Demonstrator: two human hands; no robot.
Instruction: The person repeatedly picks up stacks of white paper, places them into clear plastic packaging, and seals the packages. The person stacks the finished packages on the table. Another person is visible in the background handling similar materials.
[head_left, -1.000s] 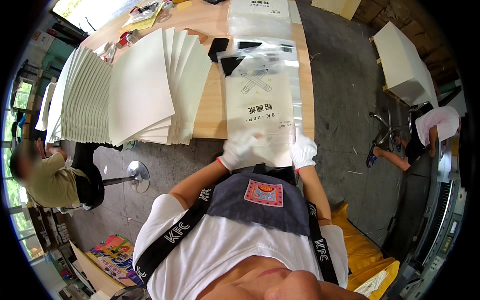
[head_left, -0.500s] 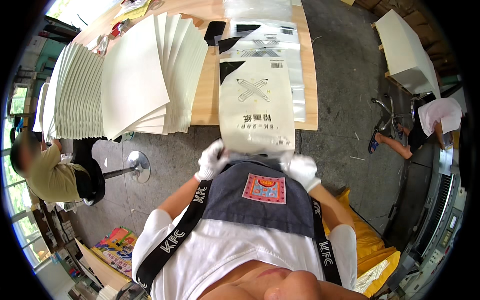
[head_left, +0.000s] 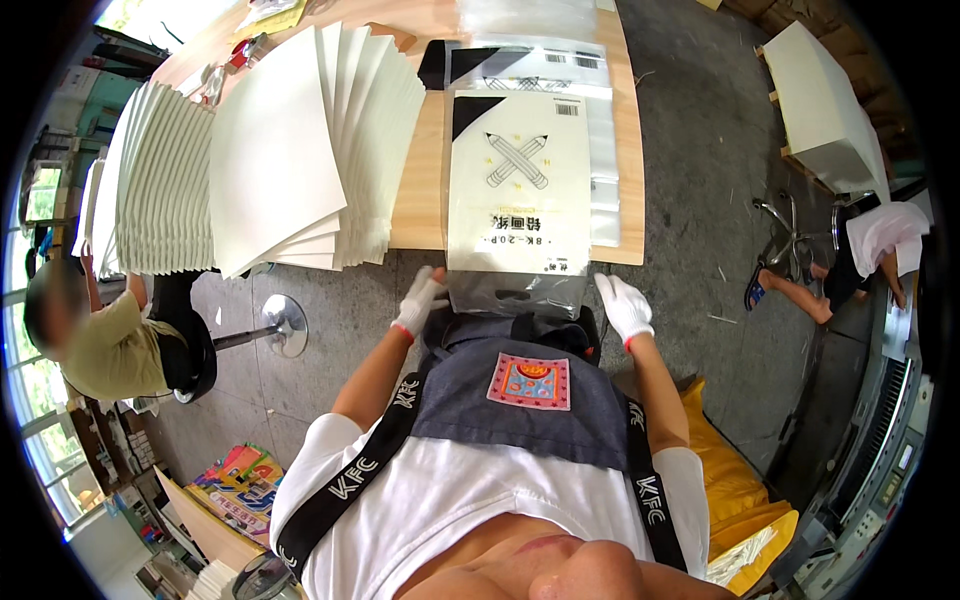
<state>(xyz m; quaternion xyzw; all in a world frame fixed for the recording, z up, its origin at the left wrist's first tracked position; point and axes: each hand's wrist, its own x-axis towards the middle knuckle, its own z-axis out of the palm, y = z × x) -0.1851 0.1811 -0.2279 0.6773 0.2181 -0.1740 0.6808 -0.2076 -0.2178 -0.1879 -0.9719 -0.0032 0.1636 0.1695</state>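
Observation:
In front of me a clear plastic bag (head_left: 516, 291) printed with crossed pencils and a black corner holds white drawing paper (head_left: 515, 215). Its see-through end, with a dark slot, sticks out past the near table edge toward my apron. My left hand (head_left: 421, 302), in a white glove, is beside the bag's left edge with its fingers stretched; whether it touches the bag is unclear. To the right of the bag, my gloved right hand (head_left: 625, 308) is open, fingers extended and holding nothing. More printed clear bags (head_left: 603, 150) lie under and behind this one.
Fanned stacks of white paper (head_left: 275, 150) cover the left of the wooden table (head_left: 420, 220). A black phone (head_left: 432, 65) lies by the bags. One person (head_left: 115, 335) sits at far left, another (head_left: 885, 240) bends at far right. Yellow sacking (head_left: 725, 480) is beside me.
Both hands have come off the bag's near end and spread apart to its sides. The paper has moved farther in, away from me, and the bag's clear end now shows.

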